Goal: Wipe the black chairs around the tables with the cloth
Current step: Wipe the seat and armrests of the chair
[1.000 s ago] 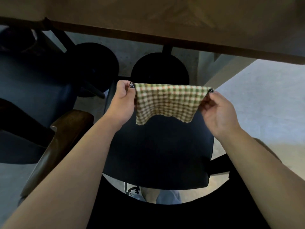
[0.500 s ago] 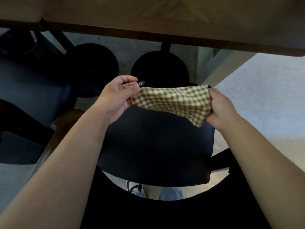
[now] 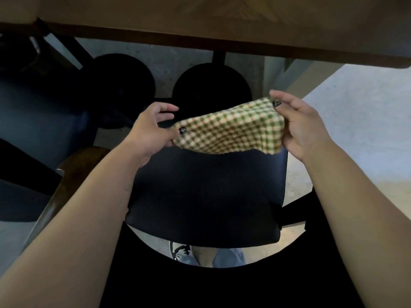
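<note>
Checked green and cream fabric, the cloth (image 3: 229, 130) hung stretched between two hands above the front half of a black chair seat (image 3: 204, 196), clear of the padding as far as could be told. The left hand (image 3: 151, 127) pinched the cloth's near-left corner between thumb and curled fingers, with its forefinger stretched out above the fabric. The right hand (image 3: 298, 127) held the opposite edge, thumb on top and fingers folded under the cloth, so that the right side sat higher than the left and the lower edge sagged in a shallow curve.

The seat was smooth and dark with a faint sheen, squarish with rounded corners, and its black curved backrest (image 3: 200, 283) arced across the bottom of the view. Through the gap between seat and backrest showed a shoe (image 3: 180, 251) and blue trouser legs. To the left stood another dark chair (image 3: 37, 121) with a brown wooden armrest (image 3: 66, 174). Beyond the cloth, two round black bases (image 3: 211, 85) stood on the pale grey speckled floor (image 3: 355, 112) beneath the brown wooden table (image 3: 222, 18), whose edge ran across the top of the view.
</note>
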Motion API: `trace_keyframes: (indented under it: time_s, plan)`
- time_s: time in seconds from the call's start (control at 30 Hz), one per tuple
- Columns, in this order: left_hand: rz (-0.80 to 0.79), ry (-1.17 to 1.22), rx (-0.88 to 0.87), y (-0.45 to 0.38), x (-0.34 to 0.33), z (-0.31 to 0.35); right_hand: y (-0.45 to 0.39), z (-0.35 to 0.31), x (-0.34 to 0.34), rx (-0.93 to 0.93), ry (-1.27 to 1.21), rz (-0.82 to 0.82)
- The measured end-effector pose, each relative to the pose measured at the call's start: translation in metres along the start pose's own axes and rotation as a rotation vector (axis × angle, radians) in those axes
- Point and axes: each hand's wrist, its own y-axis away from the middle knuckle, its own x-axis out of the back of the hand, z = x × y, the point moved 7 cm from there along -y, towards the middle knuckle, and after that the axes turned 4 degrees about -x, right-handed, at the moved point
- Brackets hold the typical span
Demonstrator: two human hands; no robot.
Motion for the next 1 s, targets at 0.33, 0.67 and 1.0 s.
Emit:
trace_keyframes:
  time_s: [0.33, 0.67, 1.0]
  plan:
    - [-0.043, -0.025, -0.026, -0.003, 0.009, 0.008, 0.001, -0.003, 0.001, 0.163, 0.732, 0.084]
    - [0.146, -0.317, -0.140, -0.007, 0.017, 0.012, 0.005, -0.012, -0.004, 0.339, 1.062, 0.244]
    - [-0.167, 0.087, 0.009, 0.001, -0.040, 0.001, 0.024, 0.012, -0.044, 0.187, 0.514, 0.028]
